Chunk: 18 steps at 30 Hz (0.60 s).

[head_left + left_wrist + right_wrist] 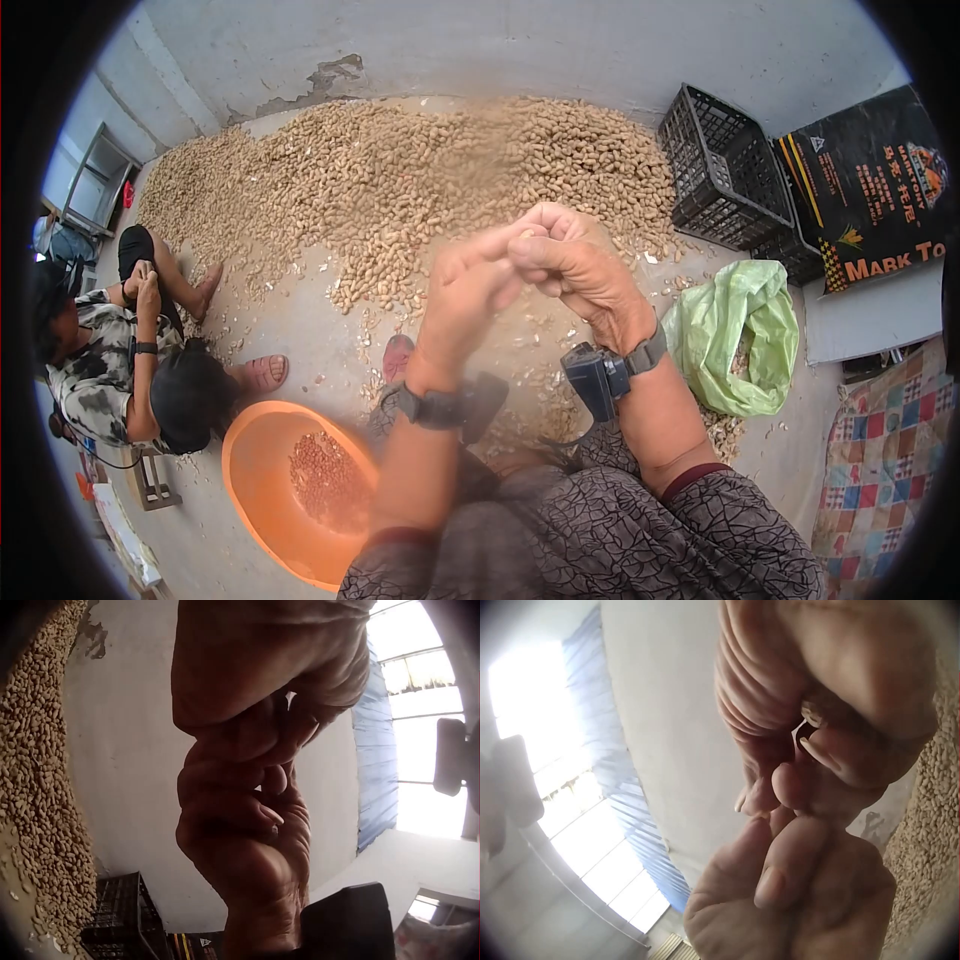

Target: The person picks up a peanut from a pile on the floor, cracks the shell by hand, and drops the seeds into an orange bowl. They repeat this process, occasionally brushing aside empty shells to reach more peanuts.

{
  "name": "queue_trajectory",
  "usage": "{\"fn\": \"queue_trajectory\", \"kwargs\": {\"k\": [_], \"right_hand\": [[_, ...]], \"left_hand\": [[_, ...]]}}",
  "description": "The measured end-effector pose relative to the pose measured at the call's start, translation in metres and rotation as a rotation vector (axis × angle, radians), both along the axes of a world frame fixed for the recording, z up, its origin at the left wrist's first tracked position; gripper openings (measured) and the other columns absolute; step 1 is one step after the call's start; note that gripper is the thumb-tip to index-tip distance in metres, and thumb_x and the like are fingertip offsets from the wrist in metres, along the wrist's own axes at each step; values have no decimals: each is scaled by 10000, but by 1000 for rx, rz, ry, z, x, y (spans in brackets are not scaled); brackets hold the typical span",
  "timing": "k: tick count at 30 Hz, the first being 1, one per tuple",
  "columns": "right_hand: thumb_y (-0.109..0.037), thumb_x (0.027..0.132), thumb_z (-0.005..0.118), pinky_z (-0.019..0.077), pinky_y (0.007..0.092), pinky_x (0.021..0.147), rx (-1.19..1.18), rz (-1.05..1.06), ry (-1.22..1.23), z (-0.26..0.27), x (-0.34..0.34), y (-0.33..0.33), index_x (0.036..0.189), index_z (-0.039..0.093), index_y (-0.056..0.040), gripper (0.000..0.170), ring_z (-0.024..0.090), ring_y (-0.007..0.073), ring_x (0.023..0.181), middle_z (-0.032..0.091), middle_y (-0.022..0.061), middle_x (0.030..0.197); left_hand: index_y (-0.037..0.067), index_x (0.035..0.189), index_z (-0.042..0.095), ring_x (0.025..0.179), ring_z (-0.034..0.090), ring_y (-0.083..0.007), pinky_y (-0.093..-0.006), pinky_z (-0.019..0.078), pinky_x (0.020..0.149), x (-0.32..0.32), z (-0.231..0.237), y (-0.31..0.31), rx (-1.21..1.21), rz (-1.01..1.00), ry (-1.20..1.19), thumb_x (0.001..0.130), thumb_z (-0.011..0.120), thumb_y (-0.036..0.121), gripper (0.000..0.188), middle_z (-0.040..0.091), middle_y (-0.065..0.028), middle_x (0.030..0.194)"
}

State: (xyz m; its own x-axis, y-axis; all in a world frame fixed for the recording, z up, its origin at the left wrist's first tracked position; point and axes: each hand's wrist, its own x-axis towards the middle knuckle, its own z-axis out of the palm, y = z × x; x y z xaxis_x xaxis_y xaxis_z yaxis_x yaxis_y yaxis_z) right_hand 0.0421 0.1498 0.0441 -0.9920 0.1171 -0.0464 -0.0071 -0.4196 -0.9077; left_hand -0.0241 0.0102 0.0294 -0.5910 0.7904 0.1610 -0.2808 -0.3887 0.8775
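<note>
Both hands meet at the fingertips above the floor, in front of a large heap of unshelled peanuts [400, 170]. The right hand [585, 275] has curled fingers; in the right wrist view a peanut [812, 714] is gripped within the right hand [840, 682]. The left hand [465, 295], blurred in the head view, touches the right fingertips with its fingers bent. A tiny pale piece [762, 815] shows where the tips meet. Whether the left hand [270, 667] pinches anything is hidden.
An orange basin [250, 480] with reddish kernels stands at lower left, near a seated person [110, 370]. To the right are a green sack [705, 345], black crates [725, 180] and a black printed bag [860, 190]. Shell bits litter the floor.
</note>
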Motion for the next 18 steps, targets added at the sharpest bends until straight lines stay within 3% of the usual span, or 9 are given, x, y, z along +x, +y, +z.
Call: {"fn": "queue_trajectory", "kwargs": {"k": [4,6,10,12,13,15,16,18], "right_hand": [[-166,798,685,326,160,397,-15,-78,-8,-3,-1,-5,855,542,14,237,486,47,538,559,36,679],[-158,798,682,325,162,393,-11,-92,-17,-4,-1,-6,840,543,17,228,485,49,527,558,36,666],[-151,800,674,319,166,383,-12,-144,-38,-5,-4,-11,811,547,23,216,474,50,493,555,42,635],[-163,800,676,319,167,383,0,-139,-46,-11,1,-13,804,550,20,222,470,50,489,555,38,627],[-175,800,678,318,169,383,13,-137,-42,-12,0,-13,797,554,16,228,467,51,485,555,34,618],[-188,800,682,316,170,384,5,-98,-56,-5,0,-14,794,556,12,237,464,52,483,554,27,612],[-201,800,687,314,171,385,-5,-58,-67,-1,-1,-16,790,559,8,245,460,53,481,554,21,606],[-213,798,693,315,171,387,23,-68,-46,-3,0,-18,791,560,6,256,464,54,484,555,16,607]], "left_hand": [[-41,1207,538,673,549,-61,-176,427,605,13,11,2,-19,43,56,874,523,95,361,613,-34,814],[-92,1101,571,488,342,-3,-148,261,459,18,10,6,-68,176,70,855,515,87,310,596,-32,736],[-80,1075,584,477,330,2,-149,249,449,14,-1,6,-53,177,85,890,530,133,287,583,-11,718],[-56,890,625,643,543,-82,-197,431,590,21,-2,1,-41,169,31,893,510,99,193,605,-44,779],[-56,890,625,643,543,-82,-197,431,590,18,-7,0,-45,171,30,893,510,99,193,605,-44,779],[-80,993,589,452,350,-23,-165,258,428,11,-14,-1,33,164,-112,902,516,130,240,571,-30,684],[-80,993,589,452,350,-23,-165,258,428,11,-11,-2,31,169,-111,902,516,130,240,571,-30,684],[-23,842,607,493,389,-33,-188,315,462,10,-2,-5,74,115,-267,921,490,155,227,568,-23,703]]}}
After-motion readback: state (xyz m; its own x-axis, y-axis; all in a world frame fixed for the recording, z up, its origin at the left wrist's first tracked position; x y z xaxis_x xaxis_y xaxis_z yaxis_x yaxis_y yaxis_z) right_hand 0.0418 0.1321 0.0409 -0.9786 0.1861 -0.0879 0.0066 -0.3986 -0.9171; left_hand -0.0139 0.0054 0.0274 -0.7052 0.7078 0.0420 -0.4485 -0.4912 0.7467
